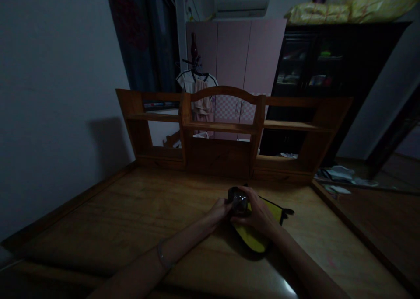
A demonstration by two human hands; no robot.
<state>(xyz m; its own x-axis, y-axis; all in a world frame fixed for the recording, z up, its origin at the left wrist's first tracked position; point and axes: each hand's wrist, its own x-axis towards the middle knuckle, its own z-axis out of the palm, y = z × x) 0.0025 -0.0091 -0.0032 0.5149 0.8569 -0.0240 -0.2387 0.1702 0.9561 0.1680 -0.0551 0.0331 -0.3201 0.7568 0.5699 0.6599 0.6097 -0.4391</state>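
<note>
Both my hands meet around a dark, glossy object [239,199] above the bed-like wooden surface; dim light hides its exact kind. My right hand [257,211] wraps its right side, with fingers over the top and the thumb below. From the left, my left hand [222,210] grips its lower left edge, the fingertips partly hidden. Beneath my right hand is a yellow pouch [256,240] with black edging and a black tab at its right end. I cannot tell whether the pouch touches the dark object.
The wooden surface [147,211] spreads around my hands. At its far end stands a wooden headboard with open shelves [223,126]. A wall [59,71] borders the left side. Beyond are a pink wardrobe [233,54], hanging clothes [200,82] and a dark cabinet [354,63].
</note>
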